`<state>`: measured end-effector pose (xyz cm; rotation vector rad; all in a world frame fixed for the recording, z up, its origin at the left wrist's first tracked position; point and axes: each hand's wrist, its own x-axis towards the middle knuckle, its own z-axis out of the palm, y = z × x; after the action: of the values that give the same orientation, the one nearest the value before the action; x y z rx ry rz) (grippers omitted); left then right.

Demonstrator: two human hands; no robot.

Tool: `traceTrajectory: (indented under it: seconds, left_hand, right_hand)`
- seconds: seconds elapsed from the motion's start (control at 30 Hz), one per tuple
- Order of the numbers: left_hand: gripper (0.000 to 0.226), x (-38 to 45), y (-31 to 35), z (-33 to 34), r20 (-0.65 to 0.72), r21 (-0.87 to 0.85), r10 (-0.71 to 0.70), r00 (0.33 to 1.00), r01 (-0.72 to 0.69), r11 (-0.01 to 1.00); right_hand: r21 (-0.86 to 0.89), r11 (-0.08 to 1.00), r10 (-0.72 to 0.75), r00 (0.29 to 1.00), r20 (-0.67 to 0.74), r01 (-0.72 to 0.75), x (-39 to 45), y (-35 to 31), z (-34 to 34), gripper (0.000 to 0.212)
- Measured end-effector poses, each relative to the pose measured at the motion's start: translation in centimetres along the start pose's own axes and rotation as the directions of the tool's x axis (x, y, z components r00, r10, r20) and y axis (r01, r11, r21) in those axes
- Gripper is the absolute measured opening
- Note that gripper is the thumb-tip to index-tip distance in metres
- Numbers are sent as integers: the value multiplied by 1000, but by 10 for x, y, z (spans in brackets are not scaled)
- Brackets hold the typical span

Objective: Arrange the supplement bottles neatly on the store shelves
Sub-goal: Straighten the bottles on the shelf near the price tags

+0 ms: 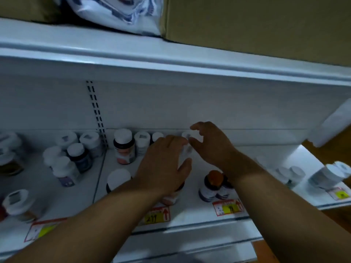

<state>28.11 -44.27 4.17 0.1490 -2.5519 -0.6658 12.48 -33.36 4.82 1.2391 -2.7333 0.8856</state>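
Hands meet at a white bottle [187, 147] standing upright: left hand [163, 164] touches it, right hand [210, 145] fingers curl open.

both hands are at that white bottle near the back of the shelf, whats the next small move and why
Probably slide the white bottle back into the rear row. It sits between the left hand and the right hand, just forward of the white-capped bottles lined up along the back wall. Blur hides whether either hand truly grips it, so closing the fingers may come first.
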Motion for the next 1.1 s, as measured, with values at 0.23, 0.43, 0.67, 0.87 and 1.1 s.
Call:
traceTrajectory:
  seconds: [0.23,0.43,0.67,0.87,1.1]
  left_hand:
    - [38,18,12,25,-77,113,-111,991,119,986]
    - [36,14,9,28,-90,164,-135,987,148,975]
    - [46,-3,5,9,-134,104,-215,967,229,968]
    - [77,-26,-12,-29,-182,12,-290,940,297,955]
    - [35,-115,-50,-115,-173,-285,-350,921,294,912]
  right_hand:
    - [-239,970,54,925,377,41,57,42,34,51]
    - [-289,954,3,965,262,75,57,46,52,43]
    - [19,999,45,990,137,-48,46,35,21,53]
    - [570,815,104,994,42,-110,12,-52,-10,56]
    - [756,629,55,980,193,-184,-49,-189,38,46]
